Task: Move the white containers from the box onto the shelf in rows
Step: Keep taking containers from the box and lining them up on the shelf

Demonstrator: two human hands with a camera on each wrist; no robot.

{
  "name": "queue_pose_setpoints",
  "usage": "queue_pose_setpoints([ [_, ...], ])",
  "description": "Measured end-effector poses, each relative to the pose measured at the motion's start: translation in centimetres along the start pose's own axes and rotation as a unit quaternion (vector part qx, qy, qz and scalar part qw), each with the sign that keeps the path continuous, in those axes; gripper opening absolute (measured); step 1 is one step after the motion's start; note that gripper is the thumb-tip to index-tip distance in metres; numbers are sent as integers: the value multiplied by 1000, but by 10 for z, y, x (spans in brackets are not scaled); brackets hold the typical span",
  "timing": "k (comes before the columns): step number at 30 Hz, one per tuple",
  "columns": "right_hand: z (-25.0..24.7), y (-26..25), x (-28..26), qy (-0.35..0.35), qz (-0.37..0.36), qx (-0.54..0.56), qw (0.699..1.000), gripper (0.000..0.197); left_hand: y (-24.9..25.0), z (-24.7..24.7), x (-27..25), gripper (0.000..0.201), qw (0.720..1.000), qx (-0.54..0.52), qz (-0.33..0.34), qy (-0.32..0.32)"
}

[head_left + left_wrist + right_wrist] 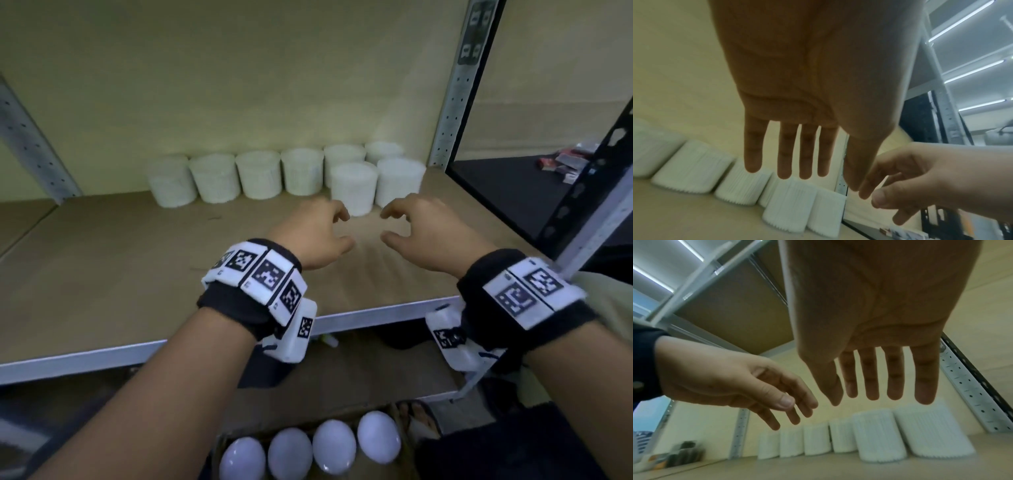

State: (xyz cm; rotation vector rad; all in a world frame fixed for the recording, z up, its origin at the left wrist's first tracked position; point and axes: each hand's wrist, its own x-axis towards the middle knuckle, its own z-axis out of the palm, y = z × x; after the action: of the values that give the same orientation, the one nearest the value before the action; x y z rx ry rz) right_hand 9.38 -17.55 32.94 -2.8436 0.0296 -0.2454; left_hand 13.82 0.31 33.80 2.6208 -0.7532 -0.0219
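Several white ribbed containers stand in a back row (214, 178) on the brown shelf board (137, 274). Two more, one (352, 188) and another (399, 181), form a short front row at the right end. My left hand (337, 228) and right hand (394, 224) hover side by side just in front of those two, touching nothing, fingers loosely bent. The left wrist view shows my left hand (803, 162) with straight, spread fingers above the front containers (789, 204). My right hand (873, 386) is likewise empty in the right wrist view. Below, rounded white containers (334, 445) sit in the cardboard box (414, 421).
A grey perforated upright (455, 85) bounds the shelf on the right, with a black neighbouring shelf (513, 192) beyond it. The shelf's grey front rail (376, 313) runs under my wrists. Bare board lies left of the front row.
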Motion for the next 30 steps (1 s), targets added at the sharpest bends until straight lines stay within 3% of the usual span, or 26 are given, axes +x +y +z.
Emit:
queue_pose_setpoints([
  [8, 37, -17, -85, -58, 25, 52, 997, 28, 7, 43, -90, 28, 998, -63, -4, -13],
  [12, 82, -2, -112, -109, 65, 67, 990, 21, 0, 85, -118, 19, 994, -85, -36, -61],
  [16, 121, 13, -124, -211, 95, 40, 972, 22, -20, 127, -127, 28, 976, -45, -92, -191],
  [22, 186, 34, -127, -323, 108, 4, 940, 29, -36, 196, -124, 32, 943, -32, -121, -308],
  [30, 263, 55, -131, -367, 105, -49, 923, 39, -60, 287, -112, 39, 931, -59, -148, -328],
])
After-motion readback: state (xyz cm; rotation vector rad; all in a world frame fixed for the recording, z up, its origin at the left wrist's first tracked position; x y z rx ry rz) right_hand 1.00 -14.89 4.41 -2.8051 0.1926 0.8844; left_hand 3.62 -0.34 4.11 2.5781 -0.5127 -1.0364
